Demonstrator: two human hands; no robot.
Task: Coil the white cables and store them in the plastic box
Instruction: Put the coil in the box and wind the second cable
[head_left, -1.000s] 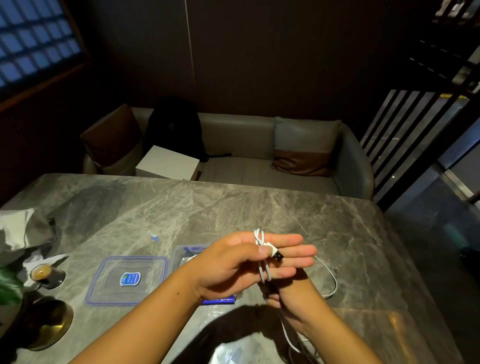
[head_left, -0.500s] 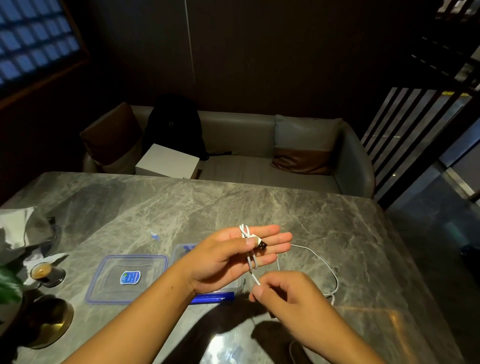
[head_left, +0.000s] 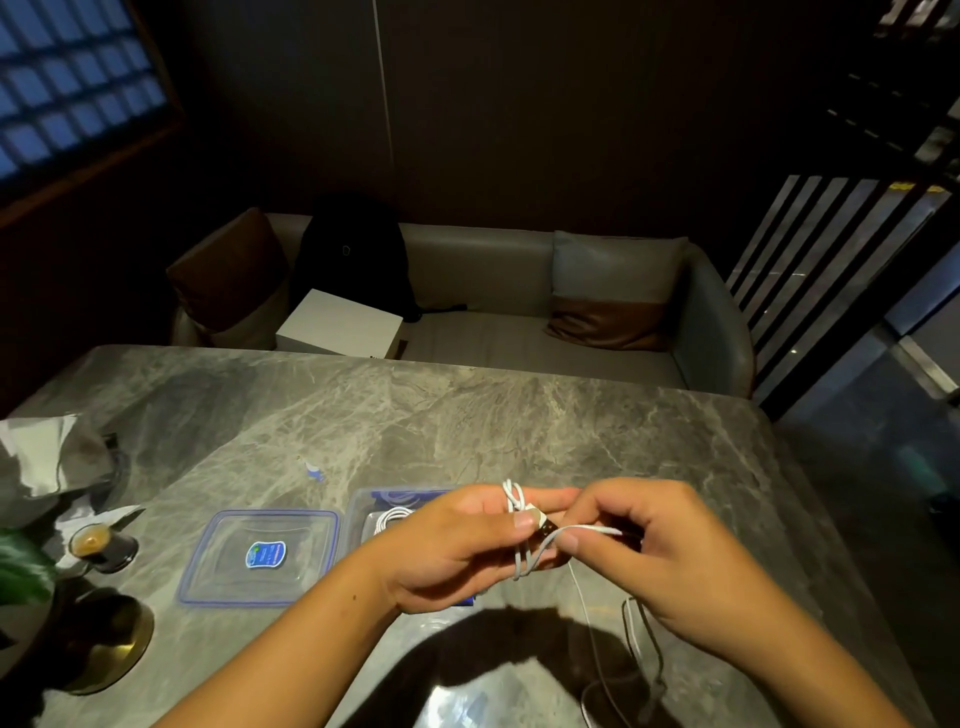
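The room is dimly lit. The grey veined marble table (head_left: 467, 415) is lit from above; a dark shadow (head_left: 498, 660) and glare (head_left: 467, 709) are seen at its near edge. The blue gridded window (head_left: 67, 88) is blurred and bent by edge distortion.

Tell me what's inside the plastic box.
A coiled white cable lies inside the plastic box. The left hand covers the box's right and near parts, so anything more in there cannot be seen.

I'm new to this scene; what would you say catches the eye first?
Above the marble table, low in the view, the left hand has a white cable looped round its fingers while the right hand pinches the loose strand. Behind the left hand sits the open plastic box, its lid beside it on the left.
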